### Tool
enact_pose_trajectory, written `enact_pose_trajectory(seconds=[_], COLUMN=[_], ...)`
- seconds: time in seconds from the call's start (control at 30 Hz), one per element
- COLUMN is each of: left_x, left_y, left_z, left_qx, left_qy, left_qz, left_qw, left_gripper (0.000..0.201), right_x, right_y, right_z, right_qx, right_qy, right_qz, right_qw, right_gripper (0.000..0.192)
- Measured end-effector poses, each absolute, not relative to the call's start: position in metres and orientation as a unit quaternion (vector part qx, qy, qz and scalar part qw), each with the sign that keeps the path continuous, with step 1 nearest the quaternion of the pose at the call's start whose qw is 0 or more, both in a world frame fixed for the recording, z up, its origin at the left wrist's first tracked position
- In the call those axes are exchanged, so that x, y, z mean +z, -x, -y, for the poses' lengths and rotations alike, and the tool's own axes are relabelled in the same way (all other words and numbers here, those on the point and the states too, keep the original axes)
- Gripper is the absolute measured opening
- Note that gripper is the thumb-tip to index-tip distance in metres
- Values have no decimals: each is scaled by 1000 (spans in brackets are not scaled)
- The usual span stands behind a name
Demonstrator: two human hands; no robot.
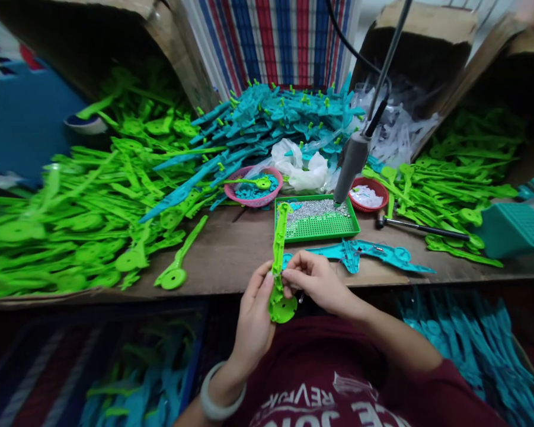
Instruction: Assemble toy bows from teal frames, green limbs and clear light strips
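Observation:
My left hand (254, 314) and my right hand (316, 280) both grip a long green plastic part (277, 261) with a round end, held upright over the table's front edge. My right fingers pinch its shaft near the middle; my left hand wraps it from the left. A teal plastic part (368, 254) lies flat on the wooden table (231, 249) just right of my hands. Behind them stands a green tray (316, 218) of small silver screws. A grey powered screwdriver (352, 166) hangs with its tip over the tray.
A big heap of green parts (71, 219) covers the left side, teal parts (275, 118) pile at the back, more green parts (453, 178) lie right. A pink basket (254, 187), a red bowl (368, 194), a hammer (422, 228) and a teal box (515, 228) stand nearby.

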State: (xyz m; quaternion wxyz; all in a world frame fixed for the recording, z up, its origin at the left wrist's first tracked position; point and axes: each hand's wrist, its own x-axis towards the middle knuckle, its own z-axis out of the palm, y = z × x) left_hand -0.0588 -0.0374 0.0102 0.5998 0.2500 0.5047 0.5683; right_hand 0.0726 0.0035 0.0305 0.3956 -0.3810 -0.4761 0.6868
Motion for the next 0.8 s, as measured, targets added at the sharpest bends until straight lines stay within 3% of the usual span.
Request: enact_pose_trajectory(seconds=[0.23,0.8], left_x=[14,14], left_y=[56,53], left_z=[35,32], left_qx=[560,519], left_qy=[-295,-246], left_qz=[-470,-449], left_qw=[616,684], left_gripper=[42,43], right_x=[28,24], right_y=[-72,-80], right_z=[-4,-9], right_qx=[704,771], right_qy=[375,350], right_qz=[460,384], right_qw=[390,369], right_gripper=[27,40])
